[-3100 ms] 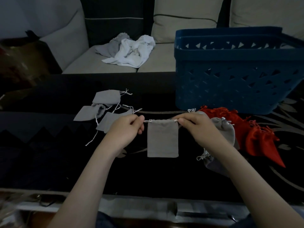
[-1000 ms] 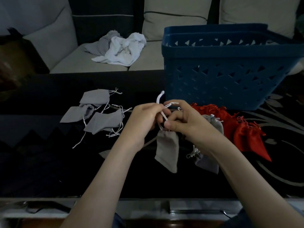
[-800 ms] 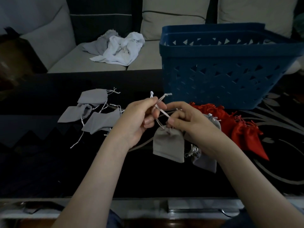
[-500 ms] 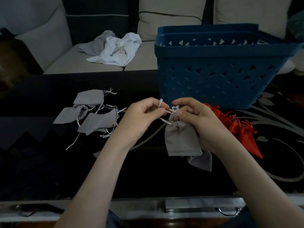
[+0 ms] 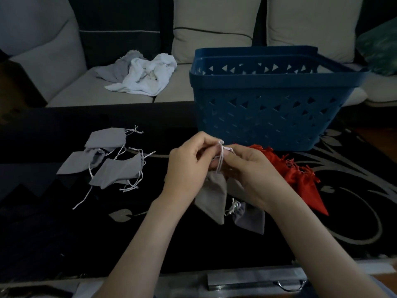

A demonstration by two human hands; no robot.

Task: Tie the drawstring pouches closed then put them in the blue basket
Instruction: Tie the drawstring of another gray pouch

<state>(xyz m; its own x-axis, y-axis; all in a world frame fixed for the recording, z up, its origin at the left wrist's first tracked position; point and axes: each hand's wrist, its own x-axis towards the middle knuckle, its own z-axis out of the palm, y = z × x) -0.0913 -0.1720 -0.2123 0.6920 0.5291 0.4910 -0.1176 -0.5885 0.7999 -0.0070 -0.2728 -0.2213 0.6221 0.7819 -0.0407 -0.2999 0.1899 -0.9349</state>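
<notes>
Though the room is dim, a pale sofa [image 5: 71, 93] can be made out far beyond the hands, with a crumpled white cloth [image 5: 146, 80] on its seat. Under the hands lies a dark patterned table [image 5: 64, 233]. A blue basket [image 5: 268, 117] stands just beyond them, a little to the right, likely kept close so tied pouches need only a short drop; its inside is hidden. Red pouches [image 5: 300, 181] lie heaped to the right of the right hand, partly behind it. Three grey pouches [image 5: 116, 173] lie to the left of the left hand, their cords loose. A spare grey pouch [image 5: 249, 218] peeks out from under the right wrist. Between the hands hangs the held pouch [image 5: 212, 196], its neck gathered. The left hand [image 5: 189, 166] and right hand [image 5: 253, 175] are both curled, pinching its white drawstring [image 5: 220, 160], apparently forming a knot; the fingers hide whether it is tight.
</notes>
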